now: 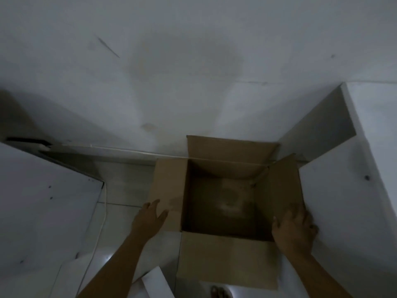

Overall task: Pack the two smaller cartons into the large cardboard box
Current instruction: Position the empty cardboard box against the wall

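Note:
The large cardboard box (227, 261) stands on the floor against the wall, all its flaps folded outward and its dim inside holding nothing I can make out. My left hand (150, 218) hovers with spread fingers over the left flap (169, 190). My right hand (295, 230) rests on the right flap (283, 186), thumb at its inner edge, fingers on its outer side. A white flat object (155, 280) lies by the box's near left corner; I cannot tell whether it is a carton. No other small carton is in view.
White wall (193, 72) rises behind the box. A white panel (43, 207) stands at the left, a white block (354, 186) close at the right. A thin white cable (101, 229) runs down over the pale floor tiles (124, 186). A foot (217, 292) shows at the bottom.

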